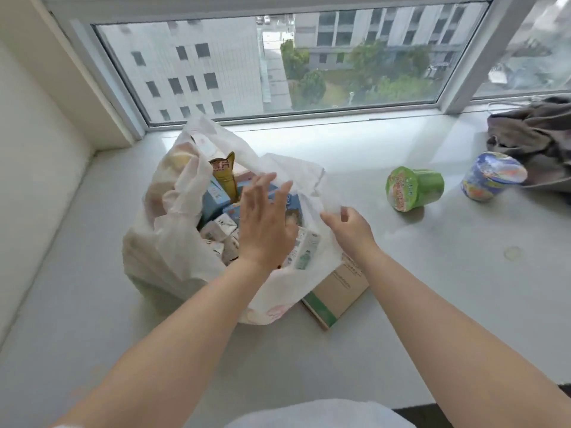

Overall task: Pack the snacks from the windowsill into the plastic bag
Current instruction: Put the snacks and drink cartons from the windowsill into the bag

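A: While your left hand [265, 223] hovers flat over the mouth of the thin white plastic bag [173, 242], fingers straight and spread, what is your right hand [349, 225] doing?

B: Your right hand pinches the bag's right edge between thumb and curled fingers, holding that side up. The two hands are near each other but apart.

A: And where do the snacks sit?

B: Many are inside the bag: light blue cartons [216, 194], small white packets [217, 231], a yellow-brown pouch [225, 176] standing upright at the back. Two are outside it on the white windowsill [432, 288], well to the right: a green lidded noodle cup [412, 188] lying on its side, and a blue noodle cup [491, 176] tilted beside it, against a rumpled grey-brown cloth [537, 134].

A: Anything beside the bag?

B: A brown cardboard box with a green stripe [335, 296] lies partly under the bag's right side, below your right wrist.
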### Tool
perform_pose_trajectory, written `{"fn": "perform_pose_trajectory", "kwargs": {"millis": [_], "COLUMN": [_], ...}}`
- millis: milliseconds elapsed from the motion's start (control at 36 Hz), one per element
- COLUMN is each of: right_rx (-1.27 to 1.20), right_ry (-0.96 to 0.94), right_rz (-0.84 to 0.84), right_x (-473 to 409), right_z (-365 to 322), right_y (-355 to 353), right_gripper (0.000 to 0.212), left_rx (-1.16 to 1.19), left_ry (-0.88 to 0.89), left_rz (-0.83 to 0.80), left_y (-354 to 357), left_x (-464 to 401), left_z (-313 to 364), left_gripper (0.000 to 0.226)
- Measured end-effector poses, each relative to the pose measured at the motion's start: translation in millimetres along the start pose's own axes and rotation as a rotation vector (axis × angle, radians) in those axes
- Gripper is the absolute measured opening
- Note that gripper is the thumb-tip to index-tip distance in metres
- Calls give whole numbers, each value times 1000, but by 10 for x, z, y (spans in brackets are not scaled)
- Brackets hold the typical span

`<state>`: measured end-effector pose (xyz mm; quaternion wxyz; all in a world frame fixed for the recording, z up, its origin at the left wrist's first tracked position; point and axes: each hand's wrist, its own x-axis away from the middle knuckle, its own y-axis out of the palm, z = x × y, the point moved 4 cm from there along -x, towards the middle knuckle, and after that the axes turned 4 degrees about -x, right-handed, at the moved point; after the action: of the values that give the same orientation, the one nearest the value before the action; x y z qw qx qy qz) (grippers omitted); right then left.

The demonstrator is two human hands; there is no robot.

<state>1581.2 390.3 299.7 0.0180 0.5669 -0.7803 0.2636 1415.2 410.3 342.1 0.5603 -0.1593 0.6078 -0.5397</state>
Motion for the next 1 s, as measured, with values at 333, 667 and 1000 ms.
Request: {"fn": "perform_pose_trajectory", "kwargs": {"millis": [333,667,1000], "right_rx": [219,271,298], "right_ry": [457,598,672], "right_rz": [-46,-134,-142], "right_x": [90,29,-299], "right_z": [1555,2014,2343], "right_y": [-725,-945,-1190], "right_gripper": [35,20,28], "left_rx": [241,76,317], "left_ry": [38,-411,-920], "left_rz": [-985,-1185,-1224], "left_y": [1475,1851,2531], "left_x": [815,625,933], "left_z": [1237,799,1293], "left_gripper": [53,114,100]}}
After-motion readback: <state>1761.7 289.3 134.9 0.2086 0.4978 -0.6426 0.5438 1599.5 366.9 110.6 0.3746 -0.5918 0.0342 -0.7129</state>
